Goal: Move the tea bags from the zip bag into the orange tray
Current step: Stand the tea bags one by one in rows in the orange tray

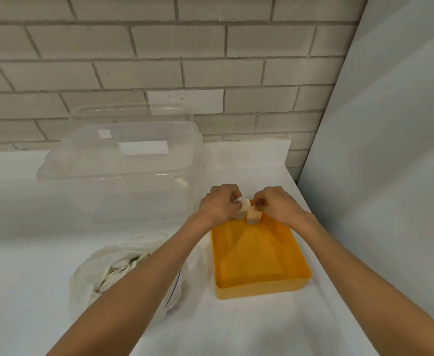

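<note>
Both hands meet over the 12 o'clock edge of the shallow orange plastic tray (262, 286). The left hand (218, 204) pinches a round white tea bag (242, 204) in its fingers; the right hand (277, 204) pinches a second round tea bag (253, 217) just beside it. The clear plastic zip bag (90, 278), holding more, lies on the white table (236, 325) at the tray's 9 o'clock.

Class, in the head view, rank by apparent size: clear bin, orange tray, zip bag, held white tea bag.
1. clear bin
2. orange tray and zip bag, unranked: alike, bag partly hidden
3. held white tea bag
</note>
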The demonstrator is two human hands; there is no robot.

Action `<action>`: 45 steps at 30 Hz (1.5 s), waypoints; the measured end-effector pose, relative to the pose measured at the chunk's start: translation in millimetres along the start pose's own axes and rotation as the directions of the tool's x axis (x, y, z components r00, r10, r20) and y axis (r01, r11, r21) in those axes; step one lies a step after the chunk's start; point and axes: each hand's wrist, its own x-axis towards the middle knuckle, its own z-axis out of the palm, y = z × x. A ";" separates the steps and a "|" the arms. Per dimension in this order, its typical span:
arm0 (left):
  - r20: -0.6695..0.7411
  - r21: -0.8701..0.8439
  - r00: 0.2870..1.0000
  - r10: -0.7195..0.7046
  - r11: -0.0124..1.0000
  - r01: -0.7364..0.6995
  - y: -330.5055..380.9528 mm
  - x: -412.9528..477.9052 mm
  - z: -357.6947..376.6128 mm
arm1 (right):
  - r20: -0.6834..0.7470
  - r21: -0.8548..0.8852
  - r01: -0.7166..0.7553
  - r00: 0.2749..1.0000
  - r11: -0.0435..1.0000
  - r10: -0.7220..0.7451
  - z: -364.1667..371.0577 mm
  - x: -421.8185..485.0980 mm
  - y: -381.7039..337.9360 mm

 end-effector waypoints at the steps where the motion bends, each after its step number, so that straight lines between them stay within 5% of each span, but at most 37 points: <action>1: -0.001 -0.005 1.000 -0.008 1.000 0.008 -3.2 0.8 -0.2 | -0.007 -0.005 0.004 1.000 1.000 -0.004 2.0 0.5 -1.6; 22: -0.050 -0.080 0.999 -0.017 0.997 0.013 -25.7 -1.2 -10.1 | -0.150 -0.128 -0.081 0.987 0.988 0.061 15.4 -1.6 -21.7; 36: 0.001 -0.146 1.000 -0.027 0.989 0.026 -1.0 8.6 5.4 | -0.121 0.381 0.036 0.993 0.924 0.011 1.5 -11.4 -12.5; 40: 0.007 -0.063 1.000 0.018 0.998 -0.017 -3.4 8.9 9.8 | -0.133 0.366 0.036 0.991 0.930 0.014 2.9 -11.4 -6.7; 45: -0.023 0.285 0.996 0.089 0.955 -0.079 -20.1 5.8 12.1 | -0.132 0.331 0.007 0.991 0.944 0.038 4.1 -10.6 -3.2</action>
